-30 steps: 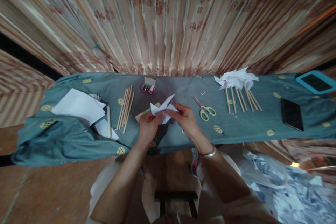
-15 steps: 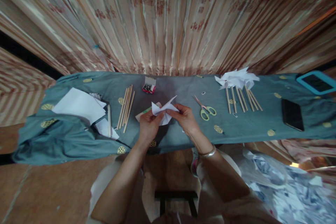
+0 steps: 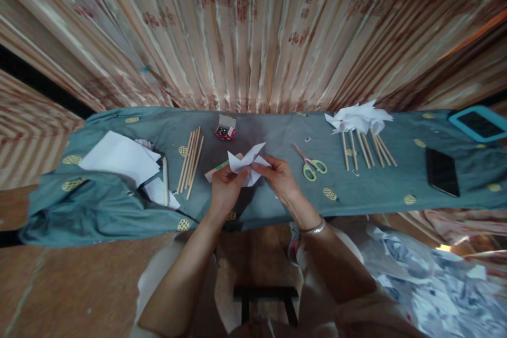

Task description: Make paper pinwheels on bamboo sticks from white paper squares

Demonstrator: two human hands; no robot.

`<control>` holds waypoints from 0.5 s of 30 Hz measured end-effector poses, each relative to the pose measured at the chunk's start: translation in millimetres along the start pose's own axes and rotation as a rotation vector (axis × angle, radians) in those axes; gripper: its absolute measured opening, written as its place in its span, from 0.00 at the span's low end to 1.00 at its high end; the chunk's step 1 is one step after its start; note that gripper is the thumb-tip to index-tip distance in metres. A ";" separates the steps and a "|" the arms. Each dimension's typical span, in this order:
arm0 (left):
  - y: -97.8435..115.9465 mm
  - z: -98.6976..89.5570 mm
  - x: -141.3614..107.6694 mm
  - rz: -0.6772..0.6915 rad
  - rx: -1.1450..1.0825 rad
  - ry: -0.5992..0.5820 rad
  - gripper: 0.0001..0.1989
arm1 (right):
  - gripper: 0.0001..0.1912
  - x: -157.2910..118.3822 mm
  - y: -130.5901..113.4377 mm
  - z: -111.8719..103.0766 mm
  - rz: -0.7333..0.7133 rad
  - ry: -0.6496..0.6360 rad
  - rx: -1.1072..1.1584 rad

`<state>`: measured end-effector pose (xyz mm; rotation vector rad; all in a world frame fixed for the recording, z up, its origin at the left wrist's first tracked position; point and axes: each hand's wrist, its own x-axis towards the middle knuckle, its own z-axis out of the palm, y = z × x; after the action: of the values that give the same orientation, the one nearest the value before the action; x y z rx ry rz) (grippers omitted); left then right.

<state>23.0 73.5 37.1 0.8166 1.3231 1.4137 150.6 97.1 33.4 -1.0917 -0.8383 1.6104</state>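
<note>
White paper pinwheel (image 3: 246,163) | top blade (image 3: 254,153): long axis diagonal, tip points away-right

Ahead of the right hand (image 3: 277,174), bare worktop (image 3: 269,128) leaves 1 open lane to the curtain (image 3: 253,42), between the small box (image 3: 225,132) on the left and scissors (image 3: 306,160) on the right. The scissors obstruct a low rightward sweep; beyond them, a gap precedes the pinwheels (image 3: 362,116). Left of the left hand (image 3: 226,187), wooden sticks (image 3: 191,161) bar low passage.
</note>
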 end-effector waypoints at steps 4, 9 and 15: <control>-0.4 0.5 1.0 0.003 0.001 -0.002 0.12 | 0.17 0.2 0.9 0.3 0.005 -0.002 0.019; -2.7 0.3 2.5 -0.022 -0.061 -0.011 0.14 | 0.17 0.6 0.5 1.2 0.000 -0.001 0.046; -4.9 -2.7 3.9 -0.048 -0.083 0.005 0.14 | 0.17 2.2 4.3 -0.1 -0.002 0.008 0.027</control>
<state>20.4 75.9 31.3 0.7225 1.2704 1.4243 148.9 98.0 29.0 -1.0775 -0.8100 1.6104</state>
